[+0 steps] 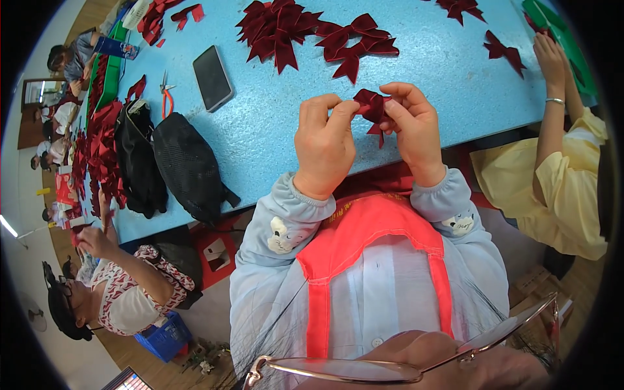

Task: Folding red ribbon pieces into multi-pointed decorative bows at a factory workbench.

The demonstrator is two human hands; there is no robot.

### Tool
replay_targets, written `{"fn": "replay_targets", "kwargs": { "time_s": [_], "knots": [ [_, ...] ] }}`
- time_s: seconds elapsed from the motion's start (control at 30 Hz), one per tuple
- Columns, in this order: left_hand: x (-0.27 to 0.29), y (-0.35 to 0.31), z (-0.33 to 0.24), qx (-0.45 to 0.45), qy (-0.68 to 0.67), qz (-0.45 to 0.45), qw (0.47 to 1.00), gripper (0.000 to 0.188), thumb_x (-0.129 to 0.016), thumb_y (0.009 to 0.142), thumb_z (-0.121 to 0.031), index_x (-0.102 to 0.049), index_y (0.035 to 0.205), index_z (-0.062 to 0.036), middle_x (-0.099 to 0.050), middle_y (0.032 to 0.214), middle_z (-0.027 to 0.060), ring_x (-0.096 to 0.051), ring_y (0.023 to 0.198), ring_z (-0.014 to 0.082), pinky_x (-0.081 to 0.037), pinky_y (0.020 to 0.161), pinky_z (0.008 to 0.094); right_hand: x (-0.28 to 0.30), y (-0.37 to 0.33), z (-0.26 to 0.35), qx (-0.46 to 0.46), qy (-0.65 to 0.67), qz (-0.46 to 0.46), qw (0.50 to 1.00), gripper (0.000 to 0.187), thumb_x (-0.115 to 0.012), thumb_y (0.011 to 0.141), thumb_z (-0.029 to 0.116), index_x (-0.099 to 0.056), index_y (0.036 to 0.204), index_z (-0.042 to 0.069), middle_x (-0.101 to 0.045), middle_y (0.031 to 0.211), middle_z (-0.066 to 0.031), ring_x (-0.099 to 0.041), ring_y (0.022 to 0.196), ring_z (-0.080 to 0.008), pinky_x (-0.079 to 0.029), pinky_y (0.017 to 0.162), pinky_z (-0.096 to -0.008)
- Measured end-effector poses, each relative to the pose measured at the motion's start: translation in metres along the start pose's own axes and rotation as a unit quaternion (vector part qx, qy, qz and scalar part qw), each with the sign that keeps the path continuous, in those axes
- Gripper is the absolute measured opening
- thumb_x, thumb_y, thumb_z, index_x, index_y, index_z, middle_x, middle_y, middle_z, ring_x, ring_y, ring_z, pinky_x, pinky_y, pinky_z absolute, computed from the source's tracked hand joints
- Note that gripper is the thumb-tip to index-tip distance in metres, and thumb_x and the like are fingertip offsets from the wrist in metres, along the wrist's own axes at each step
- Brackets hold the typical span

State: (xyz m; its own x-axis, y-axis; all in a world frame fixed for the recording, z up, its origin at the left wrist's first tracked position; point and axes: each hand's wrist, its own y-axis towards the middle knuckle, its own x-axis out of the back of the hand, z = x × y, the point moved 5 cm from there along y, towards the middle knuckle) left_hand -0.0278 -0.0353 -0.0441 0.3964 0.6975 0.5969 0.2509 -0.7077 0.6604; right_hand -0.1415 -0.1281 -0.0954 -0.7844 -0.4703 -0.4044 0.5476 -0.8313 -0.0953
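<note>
Fingertips of both hands are pinching a dark red ribbon bow (373, 109), held just above the near edge of the blue table (273, 130). The left hand (323, 144) is gripping the bow's left loop between thumb and forefinger; the right hand (411, 127) is closing on its right side, with a tail hanging below. To do this well, I judge that the fingers should be keeping even tension on both loops so the knot stays centred. Beyond the bow, a pile of finished bows (305, 36) is lying on the table. Left of the bow, a dark phone (212, 78) is lying flat, and further left a small dark blue packet (117, 48) is resting beside a green tray (110, 78).
</note>
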Motion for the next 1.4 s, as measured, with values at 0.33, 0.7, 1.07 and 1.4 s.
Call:
{"fn": "replay_targets", "kwargs": {
  "time_s": [0.33,0.7,1.07,1.4],
  "knots": [
    [-0.023,-0.012,0.03,0.296,-0.409,0.037,0.862,0.009,-0.054,0.086,-0.001,-0.058,0.093,-0.0019,-0.057,0.097,0.0084,-0.06,0.08,0.0162,-0.05,0.067,0.0253,-0.001,0.002,-0.002,-0.035,0.061,0.077,0.995,0.023,-0.049,0.087,0.002,-0.051,0.11,0.005,-0.057,0.087,-0.0029,-0.053,0.067,-0.0075,-0.044,0.058,-0.0206],
    [-0.024,-0.016,0.032,0.301,-0.434,0.052,0.848,0.011,-0.055,0.085,0.001,-0.057,0.096,-0.0001,-0.059,0.1,0.0082,-0.059,0.087,0.014,-0.05,0.069,0.0248,-0.005,-0.008,0.006,0.165,-0.171,0.075,0.968,0.025,-0.053,0.084,-0.006,-0.049,0.106,0.004,-0.057,0.09,-0.0052,-0.057,0.077,-0.0094,-0.048,0.065,-0.0228],
    [-0.002,-0.002,0.008,0.077,-0.244,0.007,0.967,0.018,-0.061,0.076,0.006,-0.061,0.092,-0.0034,-0.057,0.104,0.0125,-0.06,0.087,0.0221,-0.051,0.07,0.0271,-0.008,-0.013,0.025,0.338,-0.323,0.05,0.883,0.012,-0.056,0.083,-0.005,-0.056,0.094,0.001,-0.057,0.09,-0.006,-0.054,0.076,-0.0113,-0.044,0.066,-0.0214],
    [-0.012,-0.013,0.017,0.145,-0.288,0.012,0.946,0.018,-0.061,0.078,0.006,-0.058,0.095,-0.0008,-0.055,0.109,0.0122,-0.06,0.088,0.0204,-0.051,0.075,0.0272,-0.01,-0.011,0.023,0.334,-0.335,0.052,0.879,0.011,-0.055,0.084,-0.003,-0.056,0.093,0.001,-0.057,0.092,-0.0084,-0.053,0.076,-0.0123,-0.044,0.065,-0.0222]
  ]
}}
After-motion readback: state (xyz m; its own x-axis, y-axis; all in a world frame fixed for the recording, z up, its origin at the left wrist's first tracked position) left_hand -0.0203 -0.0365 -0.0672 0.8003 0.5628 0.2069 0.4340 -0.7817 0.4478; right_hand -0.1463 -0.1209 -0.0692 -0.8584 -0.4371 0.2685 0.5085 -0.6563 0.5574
